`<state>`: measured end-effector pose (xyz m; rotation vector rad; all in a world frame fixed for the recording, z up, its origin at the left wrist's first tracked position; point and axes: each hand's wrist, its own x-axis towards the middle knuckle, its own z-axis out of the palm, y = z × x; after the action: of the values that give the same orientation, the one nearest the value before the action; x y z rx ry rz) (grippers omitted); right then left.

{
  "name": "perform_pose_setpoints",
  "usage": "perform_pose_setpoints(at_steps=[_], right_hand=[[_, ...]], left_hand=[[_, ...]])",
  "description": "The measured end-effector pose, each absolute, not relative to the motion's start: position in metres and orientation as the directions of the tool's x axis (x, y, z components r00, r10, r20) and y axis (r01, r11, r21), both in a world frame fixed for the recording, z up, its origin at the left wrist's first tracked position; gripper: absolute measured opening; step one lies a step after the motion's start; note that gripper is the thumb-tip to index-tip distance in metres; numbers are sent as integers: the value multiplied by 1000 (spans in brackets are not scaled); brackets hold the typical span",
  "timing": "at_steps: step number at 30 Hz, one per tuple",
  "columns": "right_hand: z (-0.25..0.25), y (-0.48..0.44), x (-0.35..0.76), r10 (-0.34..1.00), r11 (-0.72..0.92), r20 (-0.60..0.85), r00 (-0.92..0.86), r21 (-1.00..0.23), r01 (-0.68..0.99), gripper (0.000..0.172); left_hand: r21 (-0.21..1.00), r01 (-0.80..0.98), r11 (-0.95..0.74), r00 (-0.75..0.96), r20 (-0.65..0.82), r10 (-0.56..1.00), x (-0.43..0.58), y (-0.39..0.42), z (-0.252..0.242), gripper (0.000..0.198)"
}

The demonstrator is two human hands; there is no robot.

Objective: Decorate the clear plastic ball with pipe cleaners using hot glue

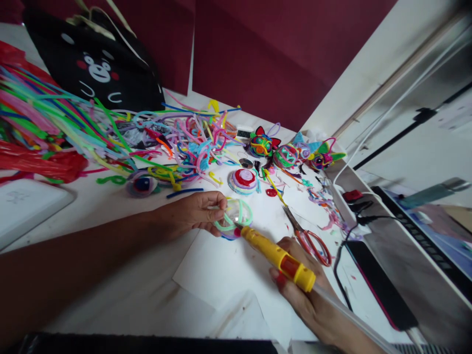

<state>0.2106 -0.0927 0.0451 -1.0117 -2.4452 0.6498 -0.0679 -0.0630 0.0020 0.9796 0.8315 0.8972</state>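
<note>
My left hand [204, 212] pinches the left side of a clear plastic ball [236, 211] with mint-green pipe cleaner strips laid over it. Purple, blue and red bits show along its lower edge. In my right hand [302, 285] is a yellow glue gun [278, 255], its nozzle at the ball's lower right side; whether the tip touches, I cannot tell. Red-handled scissors [309, 241] lie just beyond my right hand. Behind the ball sits a round piece [243, 181] wound with red, lilac and white pipe cleaner. White paper [206, 270] lies under the work.
Loose pipe cleaners [191, 142] heap across the back left, near a black bag [96, 64]. Several decorated balls [261, 143] stand at the back right. A phone [383, 285] and black cables lie at the right, a white box [29, 206] at the left.
</note>
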Motion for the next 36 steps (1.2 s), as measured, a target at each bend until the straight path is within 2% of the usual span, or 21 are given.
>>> perform_pose_setpoints(at_steps=[21, 36], right_hand=[[44, -93, 209, 708, 661, 211, -674, -533, 528, 4], [42, -94, 211, 746, 638, 219, -629, -504, 582, 8]], left_hand=[[927, -245, 282, 395, -171, 903, -69, -64, 2, 29], [928, -241, 284, 397, -173, 902, -68, -63, 2, 26]])
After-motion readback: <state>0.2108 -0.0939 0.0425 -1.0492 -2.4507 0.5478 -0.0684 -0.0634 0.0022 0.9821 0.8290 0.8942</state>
